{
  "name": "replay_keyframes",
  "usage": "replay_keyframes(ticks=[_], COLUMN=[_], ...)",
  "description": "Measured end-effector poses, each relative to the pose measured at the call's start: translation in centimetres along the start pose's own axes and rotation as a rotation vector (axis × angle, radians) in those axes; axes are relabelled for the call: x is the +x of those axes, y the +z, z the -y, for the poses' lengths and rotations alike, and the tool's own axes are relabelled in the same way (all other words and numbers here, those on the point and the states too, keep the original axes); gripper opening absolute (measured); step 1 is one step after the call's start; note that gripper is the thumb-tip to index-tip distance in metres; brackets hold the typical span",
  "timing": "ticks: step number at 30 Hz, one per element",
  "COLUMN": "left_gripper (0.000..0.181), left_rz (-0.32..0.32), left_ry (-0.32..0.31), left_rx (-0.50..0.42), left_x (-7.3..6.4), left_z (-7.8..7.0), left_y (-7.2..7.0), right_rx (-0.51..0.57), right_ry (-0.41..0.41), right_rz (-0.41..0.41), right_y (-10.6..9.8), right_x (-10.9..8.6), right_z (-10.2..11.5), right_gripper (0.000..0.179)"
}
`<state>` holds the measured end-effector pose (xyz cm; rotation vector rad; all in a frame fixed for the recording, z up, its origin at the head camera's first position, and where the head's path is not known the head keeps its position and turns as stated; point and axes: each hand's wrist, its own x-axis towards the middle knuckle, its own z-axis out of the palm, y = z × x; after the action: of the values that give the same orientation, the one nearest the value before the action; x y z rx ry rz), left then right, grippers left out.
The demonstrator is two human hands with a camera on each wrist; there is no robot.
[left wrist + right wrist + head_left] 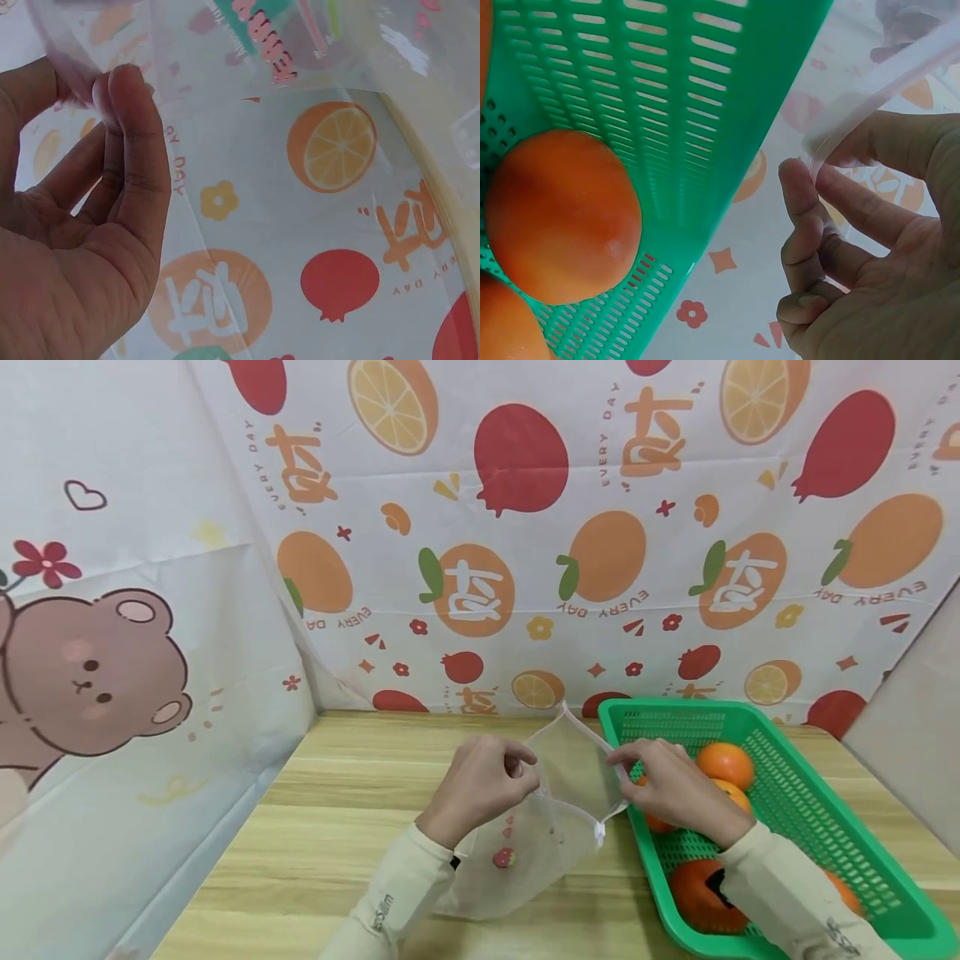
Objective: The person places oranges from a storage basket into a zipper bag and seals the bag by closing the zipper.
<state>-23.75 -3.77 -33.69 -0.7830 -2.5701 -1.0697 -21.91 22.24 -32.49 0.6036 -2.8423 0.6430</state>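
A translucent zip bag with small pink and red prints lies on the table, its mouth pulled wide. My left hand pinches the left side of the bag's rim between thumb and fingers. On the opposite side, my right hand pinches the rim near the basket's edge; the right wrist view shows thumb and index finger on the clear strip. A white slider sits at the near corner of the mouth. No fruit shows inside the bag.
On the right stands a green slotted basket holding several orange-red round fruits, among them one fruit near the far end. The wooden table meets a fruit-printed cloth behind and a bear-printed cloth at left.
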Motion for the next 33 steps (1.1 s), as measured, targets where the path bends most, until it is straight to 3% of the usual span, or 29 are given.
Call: replay_keyframes(ticks=[7, 24, 33], left_gripper=[0.018, 0.018, 0.019], left_rz=[0.028, 0.012, 0.019], left_ry=[-0.01, -0.038, -0.041], left_rx=[-0.009, -0.038, -0.061], left_x=[0.1, 0.5, 0.4], left_z=[-0.2, 0.0, 0.6], left_y=[0.3, 1.3, 1.8], right_rx=[0.029, 0.097, 0.073], right_ry=[0.008, -0.056, 0.031], right_rz=[0.026, 0.045, 0.037], right_y=[0.0, 0.2, -0.6], right_x=[-0.2, -0.2, -1.4], right_z=[0.0, -0.6, -2.6], right_gripper=[0.022, 0.028, 0.043])
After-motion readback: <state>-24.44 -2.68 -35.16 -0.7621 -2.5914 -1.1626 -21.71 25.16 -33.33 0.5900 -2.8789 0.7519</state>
